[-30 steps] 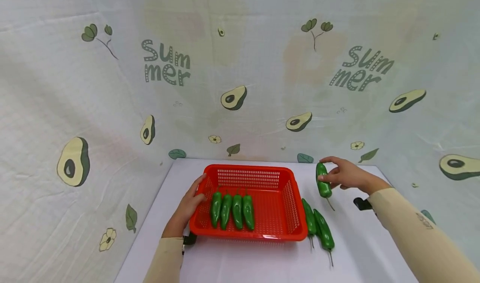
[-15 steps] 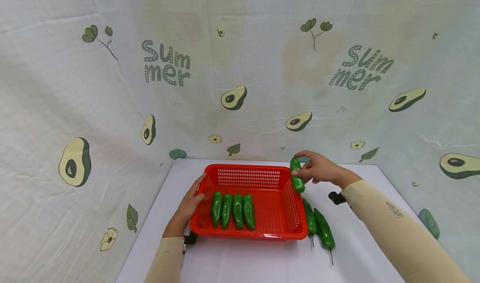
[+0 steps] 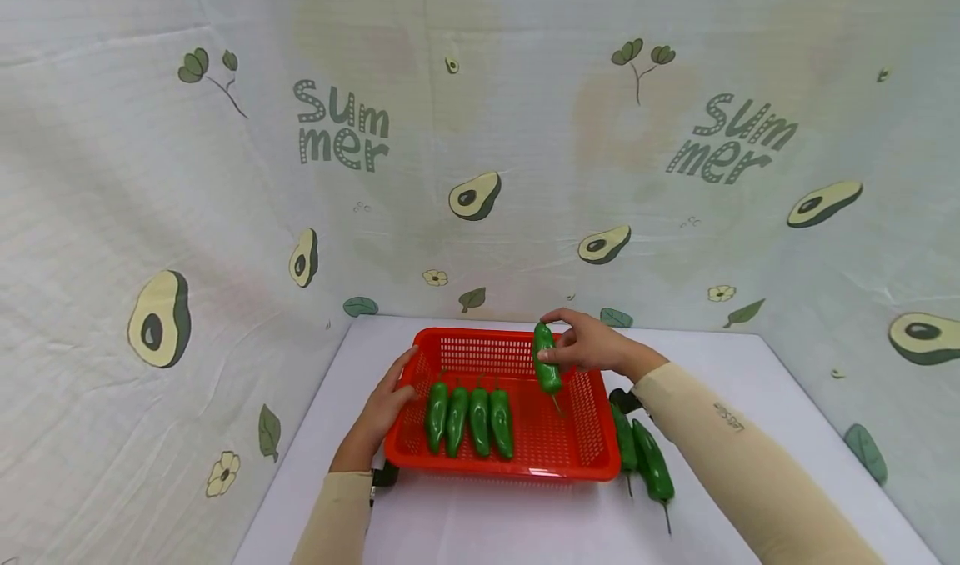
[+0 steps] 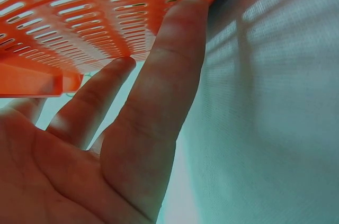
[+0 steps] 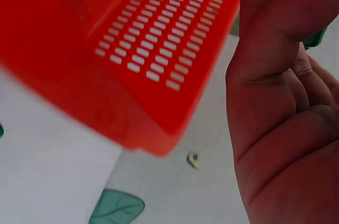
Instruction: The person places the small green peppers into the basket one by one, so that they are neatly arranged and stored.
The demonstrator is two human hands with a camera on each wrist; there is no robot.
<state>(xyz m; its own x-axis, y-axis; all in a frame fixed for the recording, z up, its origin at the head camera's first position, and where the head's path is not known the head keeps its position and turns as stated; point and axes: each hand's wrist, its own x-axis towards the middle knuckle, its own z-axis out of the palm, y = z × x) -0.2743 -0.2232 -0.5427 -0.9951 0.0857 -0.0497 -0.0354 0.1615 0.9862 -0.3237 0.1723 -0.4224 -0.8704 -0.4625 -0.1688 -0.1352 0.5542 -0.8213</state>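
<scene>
My right hand (image 3: 600,350) pinches a green chili pepper (image 3: 547,372) between thumb and fingers, tip up and stem down, over the right part of the red plastic basket (image 3: 510,470). Several more green peppers (image 3: 480,422) lie in a row in the basket's left half, stems toward the back. At the left side of the basket, my left hand (image 3: 378,413) rests with extended fingers. The left wrist view shows its thumb (image 4: 175,70) against the slotted wall. In the right wrist view the held pepper is mostly hidden behind the fingers.
Two green peppers lie on the white table (image 3: 480,532) right of the basket: one close against its wall (image 3: 624,444), the other pepper (image 3: 654,463) beside it, partly near my right sleeve (image 3: 738,457). A printed cloth (image 3: 525,132) encloses the table's back and sides.
My right hand has carried the pepper leftward from the table's right side, across the basket's right rim, to above its inside. The left hand has stayed at the basket's left side.
</scene>
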